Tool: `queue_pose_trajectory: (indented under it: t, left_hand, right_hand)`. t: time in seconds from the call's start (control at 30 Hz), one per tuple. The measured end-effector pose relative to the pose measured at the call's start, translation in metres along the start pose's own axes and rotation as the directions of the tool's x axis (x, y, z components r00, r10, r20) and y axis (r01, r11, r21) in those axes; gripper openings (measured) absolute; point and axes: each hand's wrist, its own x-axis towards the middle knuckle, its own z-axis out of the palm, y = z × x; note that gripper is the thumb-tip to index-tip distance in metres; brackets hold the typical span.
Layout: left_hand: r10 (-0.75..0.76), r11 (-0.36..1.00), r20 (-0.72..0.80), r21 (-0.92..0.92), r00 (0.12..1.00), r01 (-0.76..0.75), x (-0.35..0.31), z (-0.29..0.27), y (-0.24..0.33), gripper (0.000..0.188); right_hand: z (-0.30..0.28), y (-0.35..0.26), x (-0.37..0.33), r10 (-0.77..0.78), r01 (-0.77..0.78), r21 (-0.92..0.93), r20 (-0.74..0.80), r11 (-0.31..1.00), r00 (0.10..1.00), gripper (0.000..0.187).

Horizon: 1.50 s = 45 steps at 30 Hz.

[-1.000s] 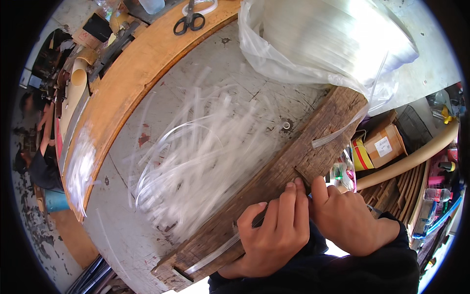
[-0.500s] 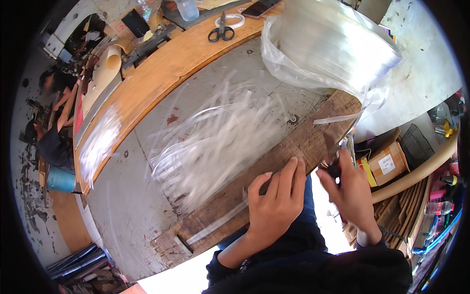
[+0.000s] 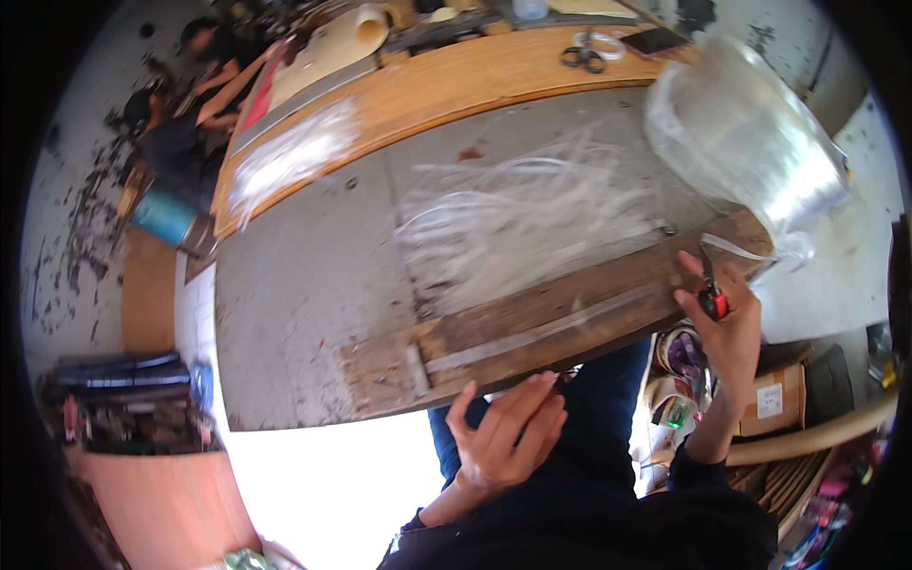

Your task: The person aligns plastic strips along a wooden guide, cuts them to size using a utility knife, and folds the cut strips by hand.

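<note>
My right hand is closed round scissors with black-and-red handles, their dark blade pointing up over the right end of a wooden board. A clear plastic strip lies along the board, from near a small stop block at its left end. My left hand is empty, fingers apart, just below the board's near edge. A second strip end comes onto the board from a big roll of clear plastic. Beyond the board lies a loose heap of cut strips.
An orange-brown wooden panel crosses the far side, bearing a bundle of clear strips, black scissors, a tape roll and a phone. Co-workers sit far left by a blue bucket. Cardboard boxes stand lower right.
The view has swung, shifting the table in the picture. My left hand has come off the board to below its near edge, uncovering the strip. My right hand has moved over the board's right end.
</note>
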Motion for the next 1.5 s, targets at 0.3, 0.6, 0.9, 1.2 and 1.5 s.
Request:
queue_pose_trajectory:
  t: [0.3, 0.6, 0.9, 1.2, 1.5]
  left_hand:
    - [-0.108, 0.978, 0.072, 0.188, 0.991, 0.093, 0.003, -0.003, 0.001, 0.038]
    - [-0.213, 0.934, 0.084, 0.31, 0.973, 0.178, 0.0, -0.014, 0.006, 0.05]
    - [-0.102, 0.995, -0.052, -0.001, 0.993, 0.102, -0.036, 0.004, -0.003, 0.036]
    - [0.015, 0.976, 0.408, -0.206, 0.913, 0.076, -0.106, 0.088, -0.031, 0.031]
    - [0.117, 0.745, 0.726, -0.515, 0.677, 0.424, -0.128, 0.137, -0.074, 0.036]
  right_hand:
    - [0.019, 0.001, 0.008, -0.227, 0.227, 0.003, 0.059, 0.974, 0.972, 0.025]
    - [0.007, -0.001, 0.019, -0.288, 0.312, -0.082, 0.219, 0.947, 0.932, 0.019]
    - [0.004, -0.002, 0.032, -0.31, 0.365, -0.102, 0.348, 0.925, 0.885, 0.018]
    - [0.0, -0.006, 0.032, -0.357, 0.436, -0.101, 0.428, 0.894, 0.83, 0.017]
    - [-0.016, -0.043, 0.095, -0.431, 0.209, 0.398, 0.625, 0.893, 0.651, 0.01]
